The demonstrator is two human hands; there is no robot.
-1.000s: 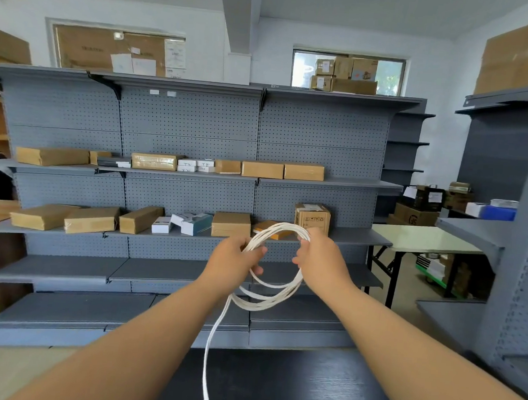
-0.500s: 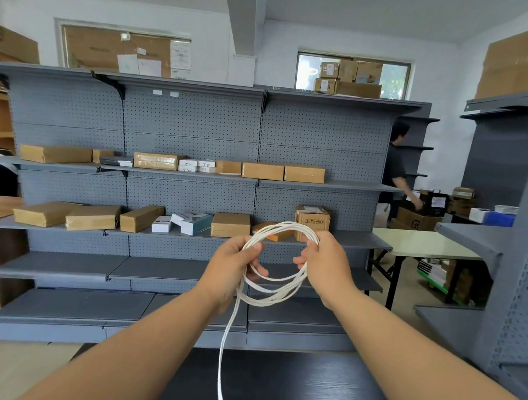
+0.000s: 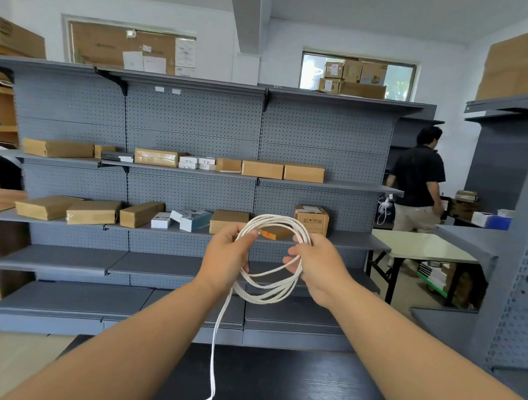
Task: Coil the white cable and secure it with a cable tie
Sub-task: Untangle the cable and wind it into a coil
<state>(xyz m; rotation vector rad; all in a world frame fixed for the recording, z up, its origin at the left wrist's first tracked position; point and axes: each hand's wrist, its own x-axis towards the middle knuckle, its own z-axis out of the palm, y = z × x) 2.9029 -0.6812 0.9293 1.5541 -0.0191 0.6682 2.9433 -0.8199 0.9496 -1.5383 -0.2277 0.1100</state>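
The white cable (image 3: 267, 291) is wound into several loops held up in front of me at chest height. My left hand (image 3: 225, 257) grips the left side of the coil, thumb over the strands. On the coil's right side my right hand (image 3: 317, 265) holds the loops with curled fingers. A loose tail of the cable hangs from my left hand down to the black table (image 3: 287, 390) and runs off the bottom of the view. No cable tie shows anywhere.
Grey pegboard shelving (image 3: 193, 187) with cardboard boxes stands behind the table. A person in a black shirt (image 3: 419, 178) stands at the back right by a pale folding table (image 3: 418, 245). Another grey shelf unit (image 3: 514, 241) rises at the right.
The loose tail has shortened as more cable joined the coil. The person at the back right has stepped into view. Both hands stay on the coil's two sides.
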